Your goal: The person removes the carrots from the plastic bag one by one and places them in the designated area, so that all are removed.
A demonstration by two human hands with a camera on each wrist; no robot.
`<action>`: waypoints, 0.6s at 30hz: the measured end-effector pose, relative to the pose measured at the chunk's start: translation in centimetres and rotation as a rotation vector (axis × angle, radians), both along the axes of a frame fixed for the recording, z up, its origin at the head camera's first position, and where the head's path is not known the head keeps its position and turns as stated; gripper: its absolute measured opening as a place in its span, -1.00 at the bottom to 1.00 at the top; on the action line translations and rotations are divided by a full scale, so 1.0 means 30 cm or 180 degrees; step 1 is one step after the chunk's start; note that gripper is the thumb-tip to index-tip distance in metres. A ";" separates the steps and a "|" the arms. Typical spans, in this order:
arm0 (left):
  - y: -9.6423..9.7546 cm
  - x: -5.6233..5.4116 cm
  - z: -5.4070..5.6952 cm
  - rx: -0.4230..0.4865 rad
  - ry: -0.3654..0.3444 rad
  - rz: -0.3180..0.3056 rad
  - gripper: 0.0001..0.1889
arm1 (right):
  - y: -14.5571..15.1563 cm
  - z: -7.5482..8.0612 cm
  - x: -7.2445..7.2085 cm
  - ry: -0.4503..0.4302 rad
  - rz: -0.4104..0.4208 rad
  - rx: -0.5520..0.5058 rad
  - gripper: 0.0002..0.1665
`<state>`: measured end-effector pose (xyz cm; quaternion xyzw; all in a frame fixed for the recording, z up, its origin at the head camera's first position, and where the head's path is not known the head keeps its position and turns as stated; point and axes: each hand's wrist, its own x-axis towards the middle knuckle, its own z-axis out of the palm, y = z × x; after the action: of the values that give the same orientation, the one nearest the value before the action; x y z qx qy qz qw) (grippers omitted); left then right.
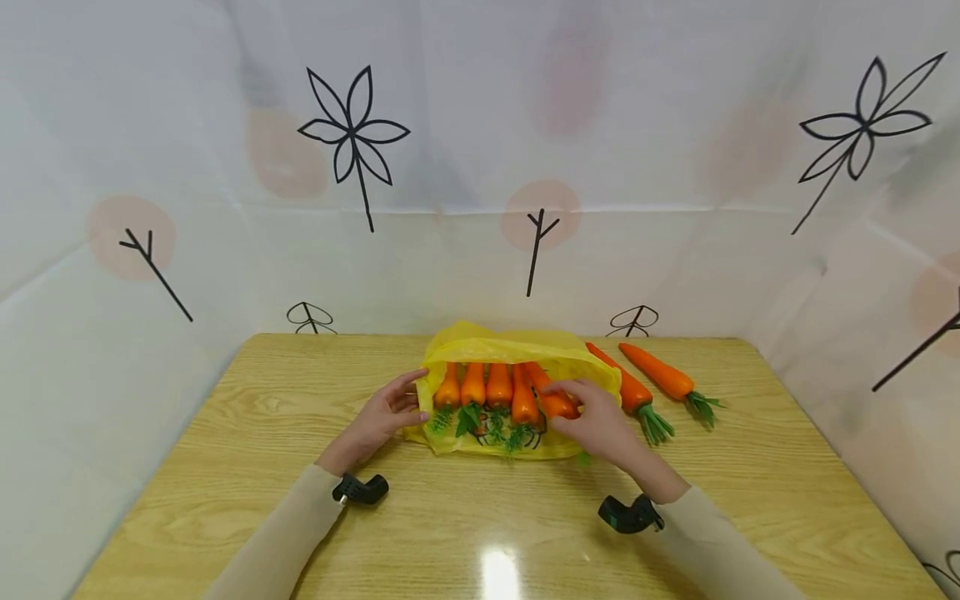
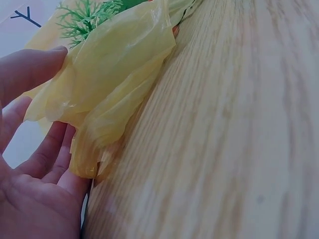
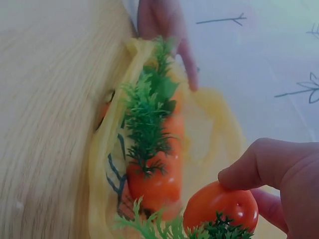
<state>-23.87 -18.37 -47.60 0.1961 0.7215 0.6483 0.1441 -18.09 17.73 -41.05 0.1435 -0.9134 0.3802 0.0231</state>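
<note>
A yellow plastic bag (image 1: 551,450) lies on the table with its mouth toward me. Several orange carrots with green tops lie side by side inside, such as the carrot (image 1: 499,385) near the middle. At the bag's left edge my left hand (image 1: 381,414) holds the film between thumb and fingers; in the left wrist view the thumb rests on the rim. My right hand (image 1: 600,421) grips the thick end of a carrot (image 3: 219,206) in the right part of the mouth. Its narrow end points into the bag.
Two more carrots lie to the right of the bag: one carrot (image 1: 632,387) close beside it, another carrot (image 1: 667,377) farther right. The wooden table (image 1: 450,533) ends at a white cloth (image 1: 465,267) with plant drawings behind and at the sides.
</note>
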 end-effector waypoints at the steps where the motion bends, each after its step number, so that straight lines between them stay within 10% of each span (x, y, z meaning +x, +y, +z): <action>1: 0.000 0.000 -0.001 0.0001 0.0000 -0.0006 -0.25 | 0.006 0.007 0.010 -0.0006 0.0014 -0.0028 -0.55; 18: -0.002 -0.002 -0.005 0.0009 -0.0082 0.0040 -0.24 | 0.135 0.054 0.134 -0.0228 0.0421 -0.0542 -0.57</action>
<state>-23.93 -18.44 -47.76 0.1833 0.7198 0.6527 0.1490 -14.08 21.78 -39.44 0.1873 -0.8666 0.4620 -0.0226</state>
